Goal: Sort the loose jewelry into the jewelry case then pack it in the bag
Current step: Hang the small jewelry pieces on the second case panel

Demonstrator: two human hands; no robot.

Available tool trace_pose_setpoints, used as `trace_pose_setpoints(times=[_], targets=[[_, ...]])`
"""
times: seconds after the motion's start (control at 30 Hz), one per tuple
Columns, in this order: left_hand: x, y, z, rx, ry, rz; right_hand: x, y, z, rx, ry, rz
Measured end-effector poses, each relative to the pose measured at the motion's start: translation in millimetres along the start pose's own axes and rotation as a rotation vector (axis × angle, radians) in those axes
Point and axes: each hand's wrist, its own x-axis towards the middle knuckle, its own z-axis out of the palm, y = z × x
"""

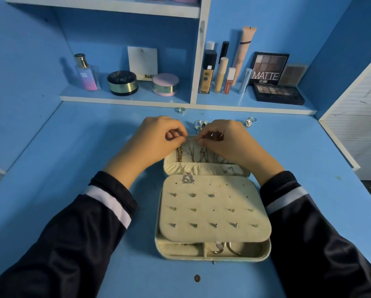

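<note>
Dim light with a cold blue cast; soft shadows fall left of the perfume bottle (86, 73) and the jewelry case (266, 252); shelf (124, 97) edges bow toward the borders; fine detail looks slightly soft.

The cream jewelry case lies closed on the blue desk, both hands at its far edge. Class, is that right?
No: the head view shows the cream jewelry case open, not closed, on the blue desk, left hand and right hand at its far edge.
</note>
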Motion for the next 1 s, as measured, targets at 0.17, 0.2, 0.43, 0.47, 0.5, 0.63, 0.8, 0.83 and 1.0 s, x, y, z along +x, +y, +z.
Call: trace_pose_setpoints(times=[0.17, 0.2, 0.43, 0.47, 0.5, 0.63, 0.8, 0.83, 1.0], targets=[[3, 3, 3, 0.128, -0.009, 0.053, 6, 2, 9, -0.139, 0.047, -0.062], [3, 4, 3, 0.137, -0.011, 0.061, 7, 2, 10, -0.157, 0.057, -0.081], [6, 7, 1, 0.211, -0.041, 0.082, 9, 5, 12, -0.209, 0.071, -0.173], [6, 8, 1, 0.219, -0.047, 0.083, 9, 5, 13, -0.209, 0.07, -0.174], [6, 8, 1, 0.228, -0.055, 0.086, 10, 6, 14, -0.207, 0.068, -0.172], [7, 9, 1, 0.264, -0.088, 0.085, 10, 4, 15, -0.215, 0.042, -0.182], [7, 10, 0, 0.282, -0.142, 0.076, 11, 2, 15, -0.218, 0.002, -0.174], [7, 9, 0, 0.287, -0.153, 0.077, 11, 2, 15, -0.215, -0.001, -0.177], [7, 7, 1, 0.282, -0.163, 0.068, 10, 2, 14, -0.206, -0.012, -0.173]])
